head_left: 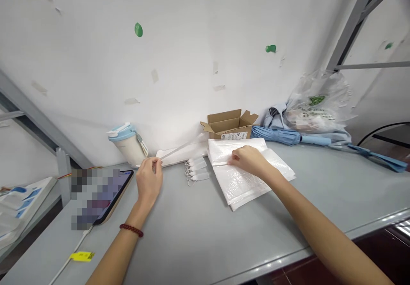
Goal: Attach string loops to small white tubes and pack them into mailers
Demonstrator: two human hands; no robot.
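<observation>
My left hand (149, 178) is closed in a pinch on a thin pale strip (176, 149), which slants up to the right, away from the fingertips. My right hand (248, 159) is closed over a stack of white bubble mailers (238, 187). A short pale strip (219, 164) pokes out to the left of its fingertips; what it belongs to is unclear. Between the hands lie several small white tags (199, 170) with loops. Behind them, along the wall, stretches a flat white item (187, 153), partly crossed by the strip.
A tilted cup with a blue lid (128, 142) stands at the wall, near a phone (112, 199) on a charging cable. At the back are an open cardboard box (229, 125), a folded blue umbrella (277, 135) and a clear plastic bag (317, 106). Metal frames flank the grey table (192, 234).
</observation>
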